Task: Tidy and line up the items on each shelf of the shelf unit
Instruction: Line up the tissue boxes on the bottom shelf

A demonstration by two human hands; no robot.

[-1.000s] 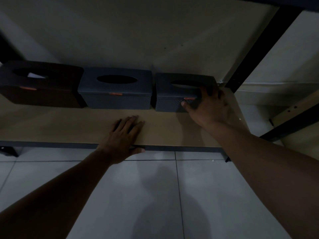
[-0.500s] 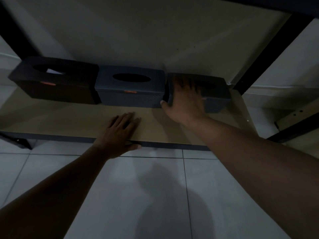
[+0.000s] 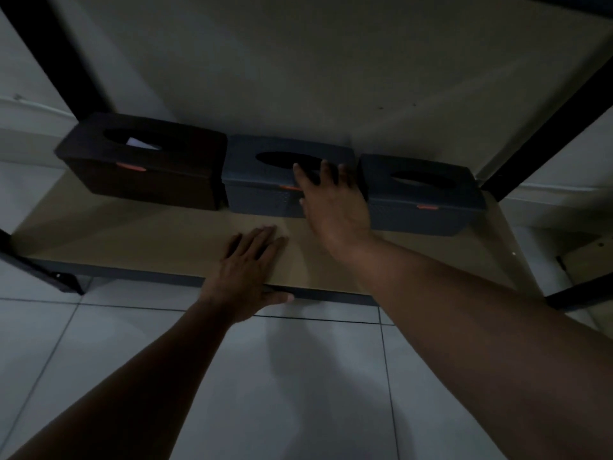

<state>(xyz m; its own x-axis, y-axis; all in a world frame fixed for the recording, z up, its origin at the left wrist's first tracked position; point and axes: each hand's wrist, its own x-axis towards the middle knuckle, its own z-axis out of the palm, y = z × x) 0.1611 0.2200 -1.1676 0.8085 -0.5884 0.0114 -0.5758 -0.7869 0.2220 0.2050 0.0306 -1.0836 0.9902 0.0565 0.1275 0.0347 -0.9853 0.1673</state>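
Three tissue boxes stand in a row at the back of a low tan shelf [image 3: 139, 234]. The left box [image 3: 146, 167] is dark brown with a white tissue showing in its slot. The middle box [image 3: 262, 190] and the right box [image 3: 428, 200] are dark blue with small orange tabs. My right hand [image 3: 331, 200] lies over the right end of the middle box, fingers straight and spread across its top. My left hand [image 3: 248, 267] rests flat on the shelf's front edge, thumb hanging over the rim.
Black frame posts stand at the left [image 3: 59, 61] and right [image 3: 547, 127] of the shelf. A pale wall is behind the boxes. Grey floor tiles [image 3: 298, 376] lie below the shelf, which sits close to the floor.
My right hand has moved left, from the right box to the right end of the middle box. My view has shifted so the boxes sit further right. The left hand has stayed put.
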